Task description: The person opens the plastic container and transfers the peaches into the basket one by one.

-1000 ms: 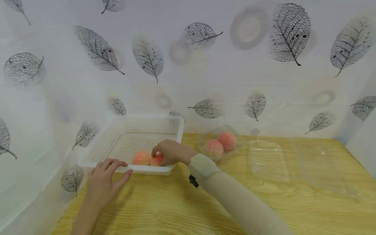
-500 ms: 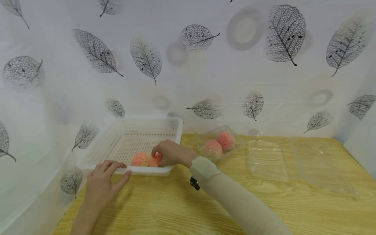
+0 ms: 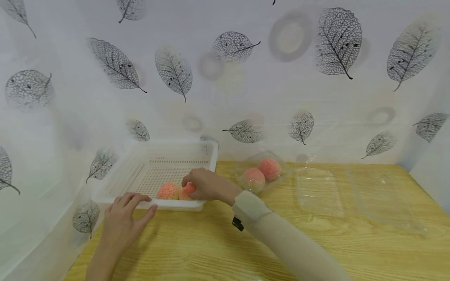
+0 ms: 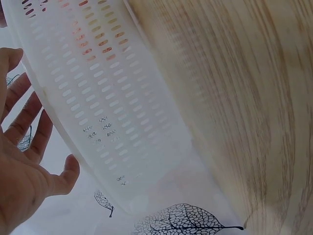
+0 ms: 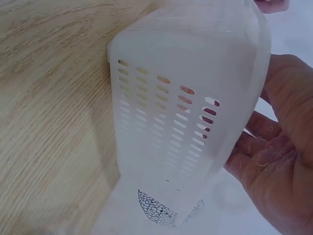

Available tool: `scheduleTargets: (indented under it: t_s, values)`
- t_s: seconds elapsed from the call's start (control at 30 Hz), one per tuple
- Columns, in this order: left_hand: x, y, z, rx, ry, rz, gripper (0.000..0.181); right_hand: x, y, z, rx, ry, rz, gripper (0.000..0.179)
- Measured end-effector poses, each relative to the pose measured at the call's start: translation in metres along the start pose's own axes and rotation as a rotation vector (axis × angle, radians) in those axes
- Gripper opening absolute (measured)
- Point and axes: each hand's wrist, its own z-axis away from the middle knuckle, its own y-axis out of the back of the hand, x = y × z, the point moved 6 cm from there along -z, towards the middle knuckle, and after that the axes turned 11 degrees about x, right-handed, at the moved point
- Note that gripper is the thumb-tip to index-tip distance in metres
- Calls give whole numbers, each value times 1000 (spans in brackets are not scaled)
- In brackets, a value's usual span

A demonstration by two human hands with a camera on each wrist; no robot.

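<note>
A white curtain printed with dark leaf-skeleton shapes fills the background behind both hands and runs down the person's left side. Beneath the hands spreads a yellow wood-grain table. In front of both hands sits a white plastic rectangular basket with slotted walls and a raised rim. A long beige fabric sleeve covers the right arm. Well to the right of the right hand lies a clear, thin plastic sheet-like piece; nearer that hand is a shallow clear plastic tray, and nearer still, just beyond the right wrist, a clear plastic container.

The left hand rests at the basket's near rim, its fingers spread apart and gently bent over the edge, the thumb by the rim too. The right hand reaches over the basket's near right corner, fingers curled on a round, textured orange-pink ball that sits inside, by the near wall. Just left of that hand, next to the held ball, is a similar orange-pink ball with a yellowish side. Two round pink-red balls lie side by side in the container. The smallest item is a black fitting at the right wrist.
</note>
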Motion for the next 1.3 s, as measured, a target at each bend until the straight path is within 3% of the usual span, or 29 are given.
scheduleTargets:
  t_s: [0.93,1.3]
  values:
    - [0,-2,2,9,-10,2,27,-10,17,31,45,13,62,24]
    - [0,-2,2,14,1,-3,27,-12,24,42,98,70,93,22]
